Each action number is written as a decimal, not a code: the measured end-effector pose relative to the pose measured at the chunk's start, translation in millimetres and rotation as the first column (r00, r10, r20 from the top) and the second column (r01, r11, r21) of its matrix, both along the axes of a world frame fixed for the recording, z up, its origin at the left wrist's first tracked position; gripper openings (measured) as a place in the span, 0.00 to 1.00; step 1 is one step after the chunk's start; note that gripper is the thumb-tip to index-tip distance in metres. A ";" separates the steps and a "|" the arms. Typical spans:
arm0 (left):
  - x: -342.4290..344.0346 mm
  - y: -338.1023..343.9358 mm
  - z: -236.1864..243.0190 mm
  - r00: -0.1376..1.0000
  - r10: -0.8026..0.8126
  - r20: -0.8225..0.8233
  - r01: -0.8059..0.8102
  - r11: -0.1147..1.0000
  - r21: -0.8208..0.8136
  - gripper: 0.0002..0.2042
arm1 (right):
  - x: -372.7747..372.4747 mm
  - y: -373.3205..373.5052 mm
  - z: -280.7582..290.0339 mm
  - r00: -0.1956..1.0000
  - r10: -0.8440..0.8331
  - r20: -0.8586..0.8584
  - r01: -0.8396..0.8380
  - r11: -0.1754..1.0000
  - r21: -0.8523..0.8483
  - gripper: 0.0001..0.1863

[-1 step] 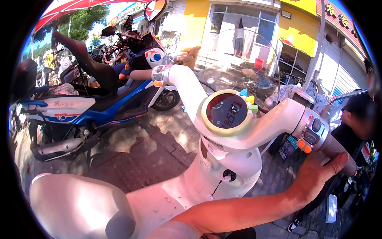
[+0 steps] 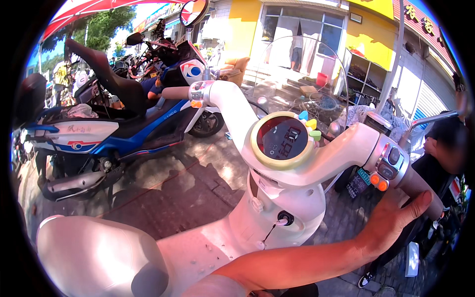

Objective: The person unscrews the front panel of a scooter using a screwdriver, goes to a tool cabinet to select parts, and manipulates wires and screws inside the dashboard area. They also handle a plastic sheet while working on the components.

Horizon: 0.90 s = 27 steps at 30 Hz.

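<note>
Blue and white scooter (image 2: 114, 133) parked at left on brick paving (image 2: 193, 183), black seat, chrome exhaust low near its rear wheel. More bikes (image 2: 148, 49) packed behind it, w/ a round mirror (image 2: 194, 11) sticking up at top. Red awning (image 2: 84, 10) overhead top left, green tree (image 2: 99, 29) beyond. Yellow shopfront (image 2: 366, 34) w/ big glass windows across the back; red bucket (image 2: 322, 79) by its doorway. Person in black (image 2: 448, 143) at far right edge, partly cut off. Bicycle basket (image 2: 321, 101) mid-background, blurry.
</note>
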State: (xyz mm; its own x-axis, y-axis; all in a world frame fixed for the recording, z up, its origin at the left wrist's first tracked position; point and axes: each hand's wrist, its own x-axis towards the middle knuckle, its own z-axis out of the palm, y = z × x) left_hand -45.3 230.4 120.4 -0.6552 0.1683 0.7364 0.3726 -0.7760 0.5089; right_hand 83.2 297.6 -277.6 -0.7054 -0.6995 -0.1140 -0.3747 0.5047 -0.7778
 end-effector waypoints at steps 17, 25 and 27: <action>63.5 -107.6 -197.9 0.785 0.414 0.461 -0.311 0.907 -0.286 0.14 | -7.1 -9.6 10.1 0.992 0.085 0.098 -0.081 0.996 -0.046 0.16; 88.7 -139.0 -258.4 0.506 0.589 0.630 -0.496 0.796 -0.346 0.10 | -12.3 -12.2 19.6 0.993 0.088 0.076 -0.095 0.991 0.097 0.13; 97.2 -138.0 -276.8 0.468 0.636 0.614 -0.509 0.762 -0.401 0.11 | -16.3 -8.7 4.8 0.996 0.051 0.077 -0.054 0.998 0.042 0.13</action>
